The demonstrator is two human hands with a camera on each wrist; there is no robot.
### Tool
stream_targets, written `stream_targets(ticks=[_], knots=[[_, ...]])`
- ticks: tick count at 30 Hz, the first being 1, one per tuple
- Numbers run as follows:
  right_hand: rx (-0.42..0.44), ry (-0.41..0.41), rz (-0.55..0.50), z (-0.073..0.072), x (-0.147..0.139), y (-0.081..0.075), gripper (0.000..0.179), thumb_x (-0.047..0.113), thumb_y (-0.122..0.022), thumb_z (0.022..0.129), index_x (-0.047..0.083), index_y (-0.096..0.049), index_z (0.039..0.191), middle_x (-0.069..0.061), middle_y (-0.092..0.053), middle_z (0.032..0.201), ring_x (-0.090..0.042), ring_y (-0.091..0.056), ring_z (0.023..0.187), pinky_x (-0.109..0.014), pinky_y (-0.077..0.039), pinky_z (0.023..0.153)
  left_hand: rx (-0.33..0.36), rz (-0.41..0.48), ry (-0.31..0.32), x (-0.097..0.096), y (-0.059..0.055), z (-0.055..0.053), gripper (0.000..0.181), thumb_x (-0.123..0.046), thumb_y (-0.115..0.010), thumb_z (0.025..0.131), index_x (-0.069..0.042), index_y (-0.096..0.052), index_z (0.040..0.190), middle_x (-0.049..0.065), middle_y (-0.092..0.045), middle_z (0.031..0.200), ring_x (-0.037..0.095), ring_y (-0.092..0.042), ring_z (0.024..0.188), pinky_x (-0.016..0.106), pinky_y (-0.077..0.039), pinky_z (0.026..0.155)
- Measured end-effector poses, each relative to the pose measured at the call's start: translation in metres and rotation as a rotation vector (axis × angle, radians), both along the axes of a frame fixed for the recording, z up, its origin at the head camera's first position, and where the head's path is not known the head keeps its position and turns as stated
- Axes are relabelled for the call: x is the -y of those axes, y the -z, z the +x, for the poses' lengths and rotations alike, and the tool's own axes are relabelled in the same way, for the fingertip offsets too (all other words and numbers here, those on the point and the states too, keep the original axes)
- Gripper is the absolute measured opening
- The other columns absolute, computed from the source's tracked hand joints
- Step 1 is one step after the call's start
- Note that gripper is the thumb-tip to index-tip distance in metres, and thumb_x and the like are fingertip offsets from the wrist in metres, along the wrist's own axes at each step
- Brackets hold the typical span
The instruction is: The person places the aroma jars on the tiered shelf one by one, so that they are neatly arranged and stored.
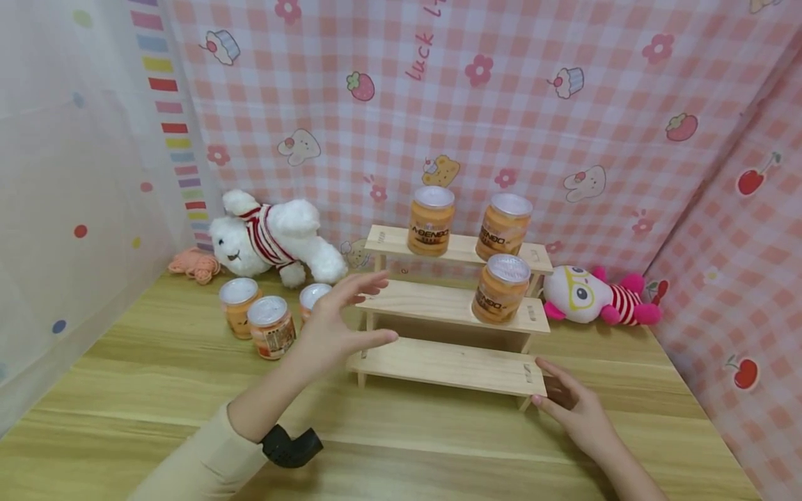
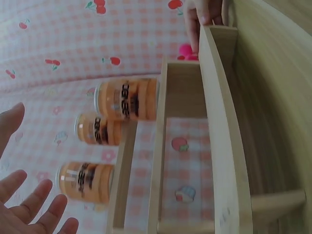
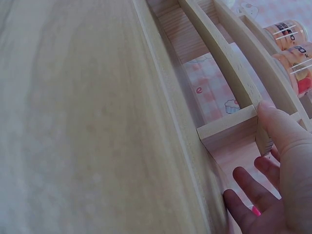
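A three-tier wooden display shelf [image 1: 438,360] stands on the table. My right hand [image 1: 579,417] holds the right end of its lowest tier, thumb at the front edge [image 3: 256,105] and a fingertip at the back corner. Free in the air near the shelf's left end, my left hand [image 1: 335,327] has its fingers spread and nothing in them. Two orange cans with silver lids, a left one [image 1: 431,221] and a right one [image 1: 503,227], stand upright on the top tier. Another orange can [image 1: 500,291] is upright on the middle tier, toward the right.
Left of the shelf, three more cans stand on the table: one [image 1: 238,309], a nearer one [image 1: 271,328], and one [image 1: 313,298] partly behind my left hand. A white plush toy [image 1: 276,236] lies behind them. A pink-and-white plush toy [image 1: 595,296] lies at the right.
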State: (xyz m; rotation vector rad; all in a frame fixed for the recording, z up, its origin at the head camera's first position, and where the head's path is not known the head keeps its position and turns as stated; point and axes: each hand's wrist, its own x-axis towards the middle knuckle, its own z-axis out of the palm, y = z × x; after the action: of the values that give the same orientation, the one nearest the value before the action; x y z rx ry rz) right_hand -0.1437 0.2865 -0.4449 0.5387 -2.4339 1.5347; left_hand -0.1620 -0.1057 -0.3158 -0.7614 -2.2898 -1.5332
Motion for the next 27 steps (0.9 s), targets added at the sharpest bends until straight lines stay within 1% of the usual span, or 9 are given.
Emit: stream_targets(ticks=[4,11,14,15,16,18,21,23,27], knots=[[0.005,0.006,-0.003,0.0,0.0,0.0,0.056,-0.003,-0.069,0.085,-0.003,-0.048,0.137,0.001,-0.055,0.13,-0.004,-0.059,0.102,-0.016,-0.048,0.083,0.007,-0.003,-0.029,0.023,0.002,0.003,0.075,-0.016,-0.087,0.069,-0.016,-0.053,0.136,0.002,-0.057,0.127,0.017,-0.05,0.118,0.044,-0.04,0.098],[0.018,0.011,0.008,0.0,0.0,0.0,0.056,-0.002,-0.069,0.086,-0.003,-0.048,0.137,-0.012,-0.056,0.128,-0.004,-0.059,0.102,-0.017,-0.048,0.083,-0.016,-0.059,-0.084,0.066,0.013,0.006,0.075,-0.01,-0.087,0.069,-0.012,-0.053,0.136,0.008,-0.055,0.128,0.02,-0.048,0.118,0.051,-0.037,0.099],[0.02,0.008,0.008,-0.001,0.0,0.0,0.056,-0.002,-0.069,0.086,-0.003,-0.047,0.137,-0.015,-0.055,0.129,-0.003,-0.058,0.102,-0.017,-0.048,0.083,-0.003,-0.078,-0.114,0.084,0.017,0.006,0.075,-0.008,-0.086,0.069,-0.009,-0.052,0.136,0.008,-0.055,0.129,0.021,-0.047,0.12,0.05,-0.036,0.099],[0.02,0.007,0.006,-0.001,0.0,0.0,0.056,-0.002,-0.069,0.086,-0.003,-0.047,0.137,-0.015,-0.055,0.129,-0.003,-0.058,0.102,-0.017,-0.048,0.083,0.004,-0.076,-0.116,0.09,0.017,0.006,0.075,-0.008,-0.086,0.07,-0.008,-0.051,0.137,0.008,-0.054,0.13,0.022,-0.046,0.12,0.048,-0.038,0.099],[0.019,0.006,0.006,-0.001,-0.001,0.0,0.056,-0.002,-0.069,0.086,-0.003,-0.047,0.137,-0.014,-0.055,0.129,-0.003,-0.058,0.102,-0.017,-0.048,0.083,0.013,-0.073,-0.118,0.096,0.018,0.006,0.075,-0.007,-0.085,0.07,-0.007,-0.051,0.137,0.008,-0.053,0.131,0.022,-0.045,0.121,0.045,-0.043,0.095],[0.016,0.004,0.001,-0.001,-0.001,0.0,0.056,-0.002,-0.069,0.085,-0.003,-0.048,0.137,-0.009,-0.055,0.13,-0.003,-0.058,0.102,-0.017,-0.048,0.083,0.026,-0.07,-0.127,0.107,0.019,0.006,0.075,-0.005,-0.084,0.071,-0.007,-0.05,0.138,0.009,-0.052,0.133,0.021,-0.044,0.121,0.036,-0.042,0.094],[0.006,-0.002,-0.01,-0.001,-0.001,0.001,0.056,-0.003,-0.069,0.085,-0.004,-0.048,0.137,0.0,-0.055,0.131,-0.003,-0.058,0.103,-0.017,-0.048,0.084,0.03,-0.081,-0.151,0.124,0.021,0.004,0.075,-0.004,-0.083,0.072,-0.009,-0.049,0.138,0.009,-0.051,0.134,0.015,-0.044,0.12,0.031,-0.043,0.093],[0.001,-0.004,-0.014,-0.001,-0.001,0.002,0.056,-0.003,-0.069,0.085,-0.004,-0.048,0.137,0.006,-0.054,0.131,-0.003,-0.058,0.103,-0.016,-0.048,0.084,0.017,-0.115,-0.184,0.136,0.023,0.001,0.074,-0.005,-0.084,0.072,-0.01,-0.05,0.138,0.008,-0.051,0.134,0.009,-0.043,0.119,0.036,-0.037,0.097],[-0.002,-0.007,-0.013,-0.001,-0.002,0.003,0.056,-0.004,-0.069,0.085,-0.004,-0.048,0.137,0.01,-0.054,0.129,-0.003,-0.058,0.103,-0.016,-0.048,0.083,0.025,-0.157,-0.222,0.157,0.026,-0.003,0.074,-0.006,-0.083,0.073,-0.01,-0.049,0.138,0.009,-0.051,0.134,0.002,-0.041,0.118,0.049,-0.033,0.097]])
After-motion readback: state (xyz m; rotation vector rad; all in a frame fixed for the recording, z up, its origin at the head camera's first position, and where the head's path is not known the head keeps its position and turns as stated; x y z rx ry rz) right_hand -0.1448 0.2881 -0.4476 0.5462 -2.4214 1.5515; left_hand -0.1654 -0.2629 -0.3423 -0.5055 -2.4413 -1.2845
